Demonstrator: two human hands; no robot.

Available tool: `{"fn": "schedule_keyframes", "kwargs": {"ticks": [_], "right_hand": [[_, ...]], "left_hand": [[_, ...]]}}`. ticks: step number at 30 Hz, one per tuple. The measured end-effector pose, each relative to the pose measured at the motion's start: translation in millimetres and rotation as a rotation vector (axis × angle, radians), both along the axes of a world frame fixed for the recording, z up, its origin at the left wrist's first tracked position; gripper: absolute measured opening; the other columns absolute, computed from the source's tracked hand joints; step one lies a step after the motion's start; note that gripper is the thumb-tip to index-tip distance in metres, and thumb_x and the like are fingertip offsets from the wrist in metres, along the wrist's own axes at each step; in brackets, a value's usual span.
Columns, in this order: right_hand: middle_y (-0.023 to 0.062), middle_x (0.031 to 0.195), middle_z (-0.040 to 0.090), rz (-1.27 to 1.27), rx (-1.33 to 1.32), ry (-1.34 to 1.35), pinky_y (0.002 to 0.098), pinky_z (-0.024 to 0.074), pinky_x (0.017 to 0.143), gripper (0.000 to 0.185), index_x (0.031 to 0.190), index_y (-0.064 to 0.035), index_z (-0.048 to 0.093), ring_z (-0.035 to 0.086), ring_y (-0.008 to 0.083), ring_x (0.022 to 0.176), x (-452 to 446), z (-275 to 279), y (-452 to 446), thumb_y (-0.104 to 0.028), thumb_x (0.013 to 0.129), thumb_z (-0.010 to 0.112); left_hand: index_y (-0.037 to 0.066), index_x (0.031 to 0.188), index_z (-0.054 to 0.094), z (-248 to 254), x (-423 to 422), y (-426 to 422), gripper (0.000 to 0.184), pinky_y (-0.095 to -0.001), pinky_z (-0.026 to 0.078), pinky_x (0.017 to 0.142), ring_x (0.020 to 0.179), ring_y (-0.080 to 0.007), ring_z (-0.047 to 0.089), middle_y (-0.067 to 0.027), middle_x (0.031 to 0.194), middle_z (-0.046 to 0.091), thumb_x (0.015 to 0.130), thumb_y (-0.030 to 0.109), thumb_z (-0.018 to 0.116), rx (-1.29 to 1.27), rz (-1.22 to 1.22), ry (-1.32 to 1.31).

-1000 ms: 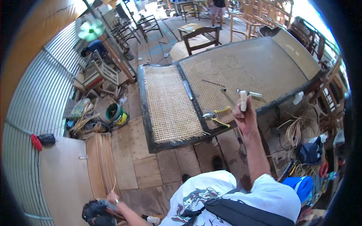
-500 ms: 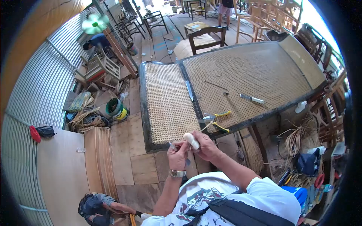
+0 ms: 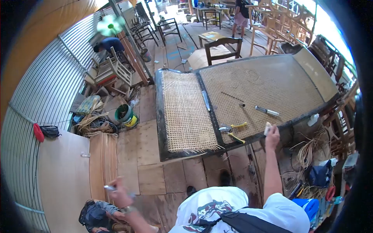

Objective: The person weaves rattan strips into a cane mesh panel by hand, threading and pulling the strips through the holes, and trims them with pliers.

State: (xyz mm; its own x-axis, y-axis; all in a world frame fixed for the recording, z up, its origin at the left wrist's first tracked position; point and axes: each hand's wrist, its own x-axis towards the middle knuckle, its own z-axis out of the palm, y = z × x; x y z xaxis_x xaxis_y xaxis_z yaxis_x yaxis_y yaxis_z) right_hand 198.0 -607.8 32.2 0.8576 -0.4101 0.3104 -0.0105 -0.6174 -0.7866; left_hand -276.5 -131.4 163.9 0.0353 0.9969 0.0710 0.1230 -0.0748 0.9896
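Observation:
My right hand (image 3: 272, 136) is raised near the front edge of the dark-framed cane-webbed panel (image 3: 237, 70), its fingers closed on a small white object (image 3: 268, 128) whose kind I cannot make out. My left hand (image 3: 122, 194) is far out to the left, blurred by motion, its fingers closed around something small and silvery (image 3: 110, 188). On the panel, yellow-handled pliers (image 3: 236, 126) lie closest to my right hand. Nearby are a knife (image 3: 205, 101), a cutter-like tool with a black-and-silver handle (image 3: 267, 111), and a thin dark rod (image 3: 232, 95). Loose cane ends stick out at the panel's near edge.
A wooden chair (image 3: 223, 50) stands behind the panel. To the left are a green bucket (image 3: 126, 116) and leaning boards (image 3: 64, 167). A person (image 3: 97, 213) is low at the bottom left; others are farther back. Cane strands (image 3: 305, 153) hang at the right.
My hands were together at the panel's near edge and have moved apart. The right went rightward with the white object; the left swung down and left. The view shifted slightly.

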Motion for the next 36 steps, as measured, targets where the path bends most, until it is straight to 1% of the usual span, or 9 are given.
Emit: {"fn": "schedule_keyframes", "kwargs": {"ticks": [4,5,7,8,11,18,22,30,36], "right_hand": [[0.0066,0.095,0.069,0.741,0.688,0.387,0.0292,0.0549,0.068,0.036,0.107,-0.0054,0.068,0.066,0.0158,0.082,-54,50,39,-0.037,0.106,0.051],[0.0069,0.098,0.068,0.912,0.376,0.501,0.0277,0.0551,0.072,0.032,0.115,-0.0048,0.067,0.065,0.0162,0.082,-78,69,65,-0.032,0.106,0.052],[0.0046,0.097,0.068,1.222,0.582,0.71,0.0283,0.0538,0.069,0.031,0.124,-0.0047,0.067,0.063,0.0108,0.081,-134,88,131,-0.026,0.105,0.052],[0.0063,0.103,0.069,1.428,0.197,0.68,0.0296,0.055,0.077,0.034,0.129,-0.0051,0.065,0.065,0.0124,0.086,-155,88,162,-0.026,0.105,0.053],[0.0088,0.105,0.071,1.795,0.255,0.394,0.0296,0.0532,0.081,0.033,0.127,-0.0033,0.065,0.065,0.0143,0.092,-220,58,222,-0.024,0.103,0.056],[0.0017,0.089,0.068,1.52,0.489,0.632,0.0274,0.0505,0.073,0.038,0.107,-0.0008,0.07,0.059,0.0098,0.078,-232,59,219,-0.031,0.109,0.046],[-0.0005,0.088,0.065,1.325,0.671,0.667,0.0255,0.0492,0.07,0.04,0.106,-0.0007,0.069,0.057,0.008,0.079,-198,53,194,-0.034,0.109,0.046],[-0.0032,0.083,0.062,1.081,1.023,0.563,0.0222,0.0448,0.059,0.038,0.105,-0.0063,0.068,0.053,0.0048,0.07,-135,29,176,-0.038,0.109,0.047],[-0.0018,0.079,0.058,1.037,1.525,1.064,0.0228,0.039,0.047,0.04,0.124,-0.0086,0.061,0.055,0.0065,0.064,-141,17,183,-0.041,0.109,0.044]], "left_hand": [[0.003,0.084,0.064,16,-15,28,0.014,-0.0265,0.044,0.061,0.069,-0.0086,0.054,0.0033,0.073,0.061,0.086,0.007,0.078,0.273,-0.25,0.328],[0.003,0.085,0.065,21,4,22,0.014,-0.0274,0.046,0.063,0.069,-0.0092,0.056,0.0017,0.074,0.063,0.085,0.008,0.078,0.225,-0.406,0.421],[0.003,0.088,0.067,21,51,-1,0.018,-0.0307,0.05,0.064,0.07,-0.0122,0.062,-0.0048,0.076,0.068,0.084,0.015,0.079,0.239,-0.723,0.641],[0.003,0.091,0.068,22,77,-15,0.019,-0.0321,0.051,0.063,0.069,-0.0171,0.066,-0.0114,0.075,0.069,0.085,0.019,0.078,0.339,-0.918,0.728],[0.005,0.094,0.069,32,142,-62,0.018,-0.0332,0.054,0.067,0.072,-0.0245,0.07,-0.018,0.079,0.07,0.083,0.017,0.076,0.381,-1.32,0.667],[0.004,0.112,0.067,-1,176,-70,0.023,-0.0241,0.045,0.056,0.064,-0.0062,0.054,0.0002,0.099,0.072,0.099,0.023,0.066,0.251,-1.253,0.299],[0.001,0.122,0.064,-59,155,-97,0.032,-0.0288,0.052,0.075,0.08,-0.0102,0.063,-0.0064,0.099,0.074,0.105,0.027,0.056,-0.532,-1.305,-0.027],[0.0,0.106,0.066,-49,85,-129,0.023,-0.0252,0.05,0.07,0.075,-0.0081,0.059,-0.0017,0.083,0.066,0.104,0.02,0.055,-0.443,-1.356,0.374],[0.002,0.099,0.065,-48,116,-159,0.02,-0.0261,0.046,0.065,0.071,-0.006,0.054,0.0014,0.077,0.062,0.104,0.019,0.057,-0.222,-1.006,0.372]]}}
